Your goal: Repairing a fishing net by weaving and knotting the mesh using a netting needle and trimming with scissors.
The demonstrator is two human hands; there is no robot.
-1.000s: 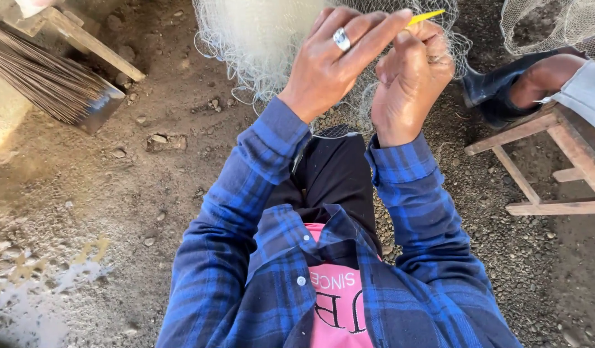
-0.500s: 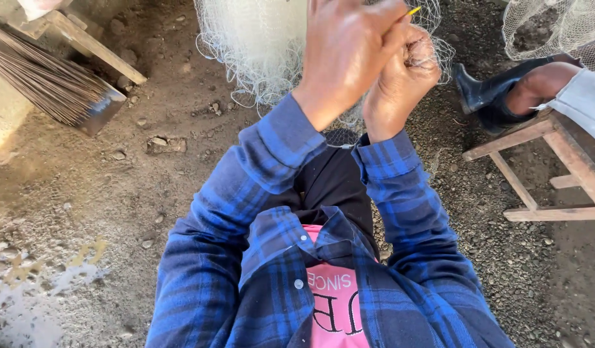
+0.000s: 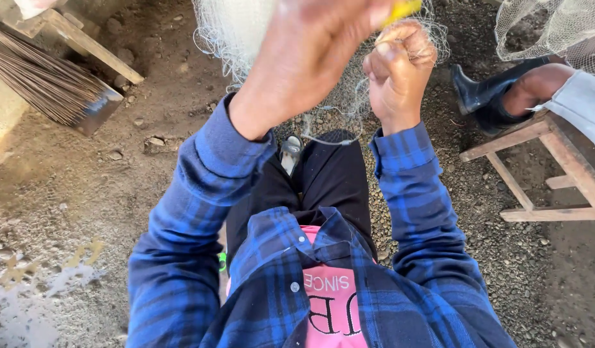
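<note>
A pale fine-mesh net point(image 3: 246, 32) hangs in front of me and down over my knees. My left hand point(image 3: 310, 58) is raised close to the camera and blurred. Its fingertips grip a small yellow tool point(image 3: 402, 9) at the top edge. My right hand point(image 3: 400, 71) is clenched beside it, pinching net strands, and a thin thread point(image 3: 330, 138) loops down from it. Both arms wear blue plaid sleeves. Black trousers and a pink shirt show below.
A bundle of broom sticks point(image 3: 46, 90) and a wooden plank point(image 3: 85, 45) lie at the left on dirt. A wooden stool point(image 3: 542, 161) stands at the right. Another person's foot in a black shoe point(image 3: 497, 90) rests under a second net point(image 3: 555, 32).
Both hands have come up toward the camera. The left hand now fills more of the view and is blurred, with the yellow tool lifted to the top edge.
</note>
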